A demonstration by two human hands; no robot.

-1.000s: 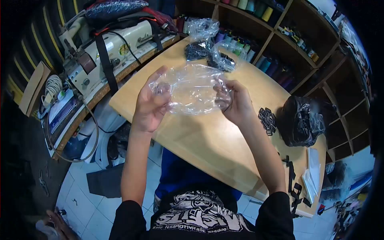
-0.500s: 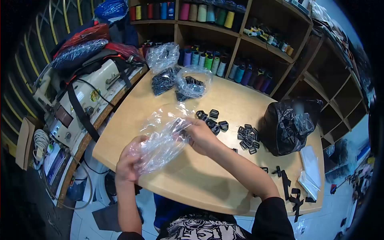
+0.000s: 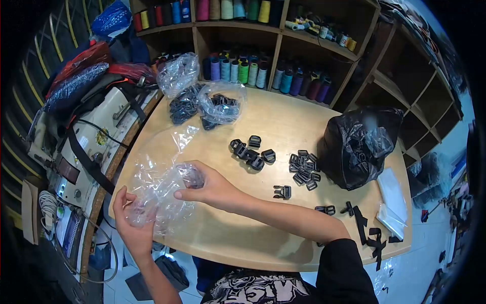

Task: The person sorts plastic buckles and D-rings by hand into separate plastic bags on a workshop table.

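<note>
A crumpled clear plastic bag [image 3: 164,190] is spread between my two hands above the left part of the table. My left hand [image 3: 135,220] grips its lower left side, with the fingers curled and partly seen through the film. On the other side, my right hand [image 3: 210,187] holds the bag with its thumb in front and its fingertips hidden behind plastic. No contents show inside the bag. Beyond my right hand lie black plastic buckles [image 3: 248,153], a pile of black strap sliders [image 3: 304,168] and a single pronged buckle piece [image 3: 282,192].
Bags of black parts [image 3: 185,104] stand at the back left, and a full black plastic bag [image 3: 349,152] at the right. Black webbing strips [image 3: 375,245] and clear packets [image 3: 392,207] lie front right. A sewing machine [image 3: 101,134] flanks the table; thread shelves [image 3: 278,31] stand behind.
Both hands and the clear bag have moved left and slightly down in view. The right hand has turned, its fingers now behind film. The pronged buckle piece, previously mostly covered, shows fully.
</note>
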